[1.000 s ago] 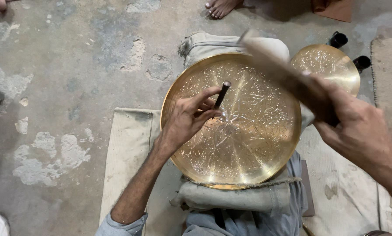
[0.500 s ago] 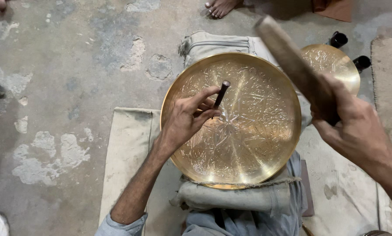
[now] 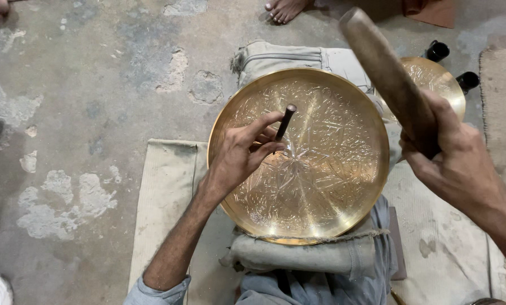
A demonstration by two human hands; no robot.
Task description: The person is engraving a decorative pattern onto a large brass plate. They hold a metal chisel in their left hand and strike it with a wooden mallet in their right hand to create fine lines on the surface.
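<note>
A large round brass plate (image 3: 320,186) with fine engraved patterns rests on folded cloth in front of me. My left hand (image 3: 239,155) lies on the plate's left part and pinches a short dark metal punch (image 3: 284,121), its tip set against the brass near the centre. My right hand (image 3: 456,158) grips a thick wooden mallet (image 3: 385,73), raised above the plate's upper right edge and angled up to the left.
A second, smaller brass plate (image 3: 442,79) lies behind the mallet at upper right, with two small black cups (image 3: 436,51) near it. A beige mat (image 3: 165,192) covers the concrete floor. Another person's bare foot (image 3: 284,8) shows at the top.
The mallet has swung upward and to the right, away from the punch. The left hand and the punch have stayed in place on the plate.
</note>
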